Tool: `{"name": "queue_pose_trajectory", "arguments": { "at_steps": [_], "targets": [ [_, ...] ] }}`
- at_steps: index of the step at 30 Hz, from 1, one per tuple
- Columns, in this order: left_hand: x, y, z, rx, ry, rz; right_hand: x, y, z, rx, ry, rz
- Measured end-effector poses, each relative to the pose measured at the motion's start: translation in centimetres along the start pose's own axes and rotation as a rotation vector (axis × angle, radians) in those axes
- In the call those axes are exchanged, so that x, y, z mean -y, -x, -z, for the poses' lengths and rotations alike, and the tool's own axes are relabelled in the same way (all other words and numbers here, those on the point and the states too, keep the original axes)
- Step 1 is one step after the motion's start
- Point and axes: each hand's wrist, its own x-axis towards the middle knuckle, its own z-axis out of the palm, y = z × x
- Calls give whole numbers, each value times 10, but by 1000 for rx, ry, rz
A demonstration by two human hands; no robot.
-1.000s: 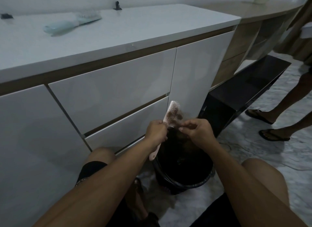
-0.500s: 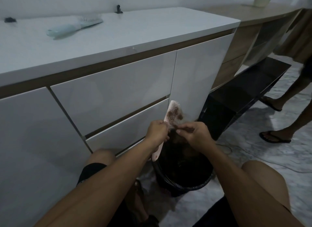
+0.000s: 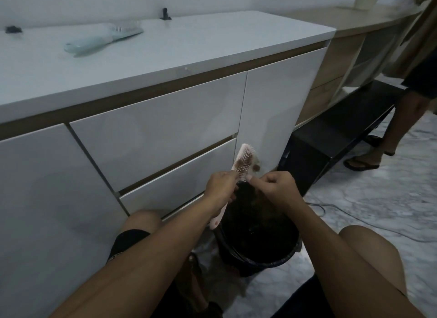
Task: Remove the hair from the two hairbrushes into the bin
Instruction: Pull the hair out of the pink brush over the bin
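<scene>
My left hand (image 3: 221,186) grips a pink hairbrush (image 3: 243,161) by its handle and holds it upright over the black bin (image 3: 257,253) on the floor between my knees. Brown hair (image 3: 256,167) clings to the bristles. My right hand (image 3: 274,187) pinches hair at the lower edge of the brush head. A dark clump of hair hangs below the brush toward the bin. A second, light blue hairbrush (image 3: 101,39) lies on the white cabinet top at the upper left.
The white cabinet (image 3: 165,133) with drawers stands right in front of me. A black low shelf (image 3: 331,137) sits to the right of it. Another person's legs (image 3: 402,119) in sandals stand at the far right. A cable (image 3: 354,218) runs over the marble floor.
My right hand has stayed at the brush head, working at the hair. The person at the right has stepped farther back. The camera has shifted slightly.
</scene>
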Motion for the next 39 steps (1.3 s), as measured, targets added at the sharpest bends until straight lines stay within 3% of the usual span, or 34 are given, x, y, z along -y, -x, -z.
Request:
{"name": "queue_pose_trajectory", "arguments": {
  "at_steps": [6,11,14,21,32,39],
  "targets": [
    [-2,3,-3,-12,-65,-103,-1,-2,1,-125,-10,23],
    [-7,-5,1,-113,-59,-105,-1,0,-1,113,90,6],
    [-6,-5,2,-117,-76,-130,-2,-2,-1,164,78,-6],
    [6,-4,0,-89,-157,-191,1,-3,3,-105,-183,-82],
    [1,-6,-2,-125,-184,-177,7,3,4,-71,-158,45],
    [-6,-14,6,-228,-140,-146,7,0,4,-27,-163,-94]
  ]
}}
